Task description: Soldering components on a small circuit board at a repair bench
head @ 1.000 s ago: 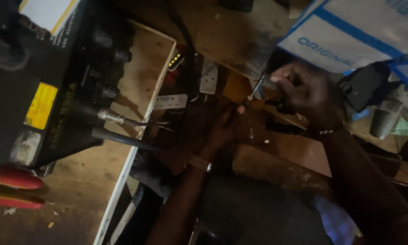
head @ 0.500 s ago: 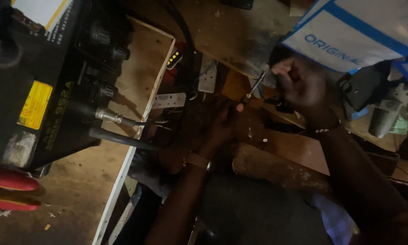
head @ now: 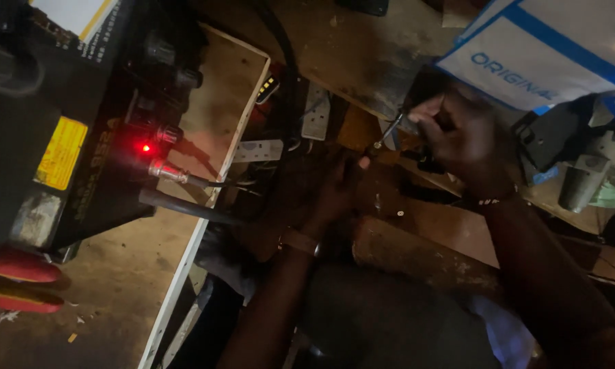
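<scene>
Head view: the right hand has its grip closed around a thin metal-tipped tool whose point angles down toward the dim wooden table, just beside the left hand, whose grip I cannot tell, well apart from the black machine.

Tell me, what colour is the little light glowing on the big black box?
The little light on the black box glows red, seen in the head view.
</scene>
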